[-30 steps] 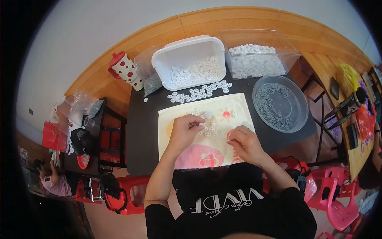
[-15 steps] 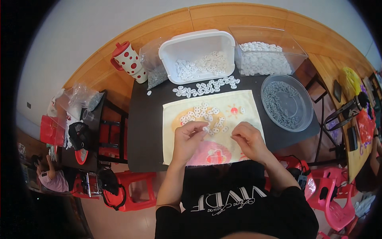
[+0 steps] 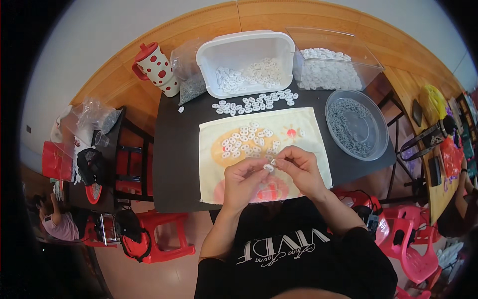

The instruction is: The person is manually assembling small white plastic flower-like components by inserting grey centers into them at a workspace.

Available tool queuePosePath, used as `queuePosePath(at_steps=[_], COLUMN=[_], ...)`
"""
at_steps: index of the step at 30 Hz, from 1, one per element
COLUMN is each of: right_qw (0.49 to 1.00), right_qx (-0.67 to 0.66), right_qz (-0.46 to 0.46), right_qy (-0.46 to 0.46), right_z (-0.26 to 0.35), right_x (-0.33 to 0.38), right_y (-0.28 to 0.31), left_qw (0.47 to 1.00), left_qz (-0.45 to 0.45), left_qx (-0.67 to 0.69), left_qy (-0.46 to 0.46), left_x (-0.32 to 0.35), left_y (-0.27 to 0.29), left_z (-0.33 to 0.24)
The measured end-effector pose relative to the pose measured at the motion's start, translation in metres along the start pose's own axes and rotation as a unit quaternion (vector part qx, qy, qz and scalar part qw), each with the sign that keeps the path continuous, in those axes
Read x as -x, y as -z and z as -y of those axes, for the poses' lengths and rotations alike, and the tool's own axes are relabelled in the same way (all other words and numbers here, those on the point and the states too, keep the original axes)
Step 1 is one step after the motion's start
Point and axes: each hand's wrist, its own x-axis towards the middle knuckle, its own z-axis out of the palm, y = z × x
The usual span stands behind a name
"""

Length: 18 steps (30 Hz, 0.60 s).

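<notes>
My left hand [image 3: 243,180] pinches a small white oval plastic piece with two holes [image 3: 269,168] between thumb and fingers, above the lower part of a cream cloth [image 3: 311,164]. Close against it, my right hand [image 3: 304,172] has thumb and forefinger closed at the piece's upper edge. What those right fingertips hold, if anything, is too small to make out. Beyond the hands, several more white two-hole pieces [image 3: 244,144] lie loose on the cloth's orange print. A row of like pieces [image 3: 256,103] lies on the dark table [image 3: 174,169] past the cloth's far edge.
A white tub [image 3: 201,65] and a clear box [image 3: 368,65], both with white pieces, stand at the back. On the right sits a round clear tray [image 3: 381,144] of small grey screws. A bag of grey parts [image 3: 191,89] and a spotted tumbler [image 3: 159,70] stand at back left.
My right hand has moved left and in to meet the left hand, which has shifted slightly right and down. Their fingertips now come together at the white piece. The whole view has shifted slightly.
</notes>
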Motion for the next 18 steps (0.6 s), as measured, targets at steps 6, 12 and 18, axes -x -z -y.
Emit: queuePosePath(at_steps=[6, 12, 18], right_qw=[1.000, 0.998, 0.998], right_qx=[0.003, 0.056, 0.057], right_qz=[-0.001, 0.015, 0.003], right_qy=[0.016, 0.024, 0.018], right_z=[-0.0065, -0.0051, 0.0002], right_x=[0.0009, 0.0005, 0.0013], right_y=[-0.0016, -0.0008, -0.0004], left_qw=[1.000, 1.000, 0.999], left_qz=[0.001, -0.005, -0.010], left_qx=[0.000, 0.009, -0.003], left_qy=[-0.019, -0.030, -0.035], left_x=[0.0031, 0.0074, 0.0085], left_y=[0.0012, -0.0017, -0.0043], left_z=[0.0058, 0.0038, 0.0060])
